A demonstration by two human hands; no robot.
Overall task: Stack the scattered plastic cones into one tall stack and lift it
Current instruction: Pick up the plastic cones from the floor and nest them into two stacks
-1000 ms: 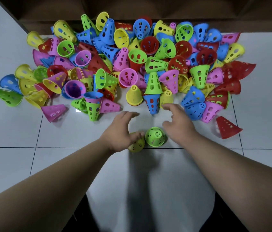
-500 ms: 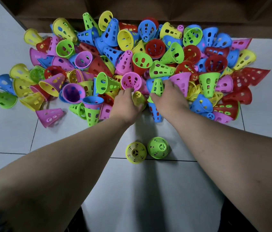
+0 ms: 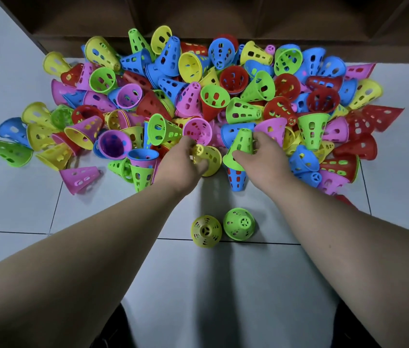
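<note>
1. At the far edge of the tiled floor (image 3: 20,212), against a dark wooden unit (image 3: 198,13), the pile of perforated cones (image 3: 198,96) lies loose, tips pointing every way. None of it forms a tall stack yet.
2. On the pile's near rim, the left hand (image 3: 180,167) grips a yellow cone (image 3: 209,159) lying on its side, with the fingers curled round its narrow end.
3. Just beside it, the right hand (image 3: 263,159) clasps a green cone (image 3: 239,149) that points tip up, thumb at its wide rim. A blue cone (image 3: 236,179) sits right below it, seemingly touching.
4. Near the person and well apart from the pile, a standing yellow cone (image 3: 206,231) and a standing green cone (image 3: 239,227) rest side by side on their wide ends at a tile seam.
5. Those two look like stack bases, as each hand's pick matches the colour on its own side.
6. The work seems barely begun, and each held cone would need its tip up before it is dropped over a base.
</note>
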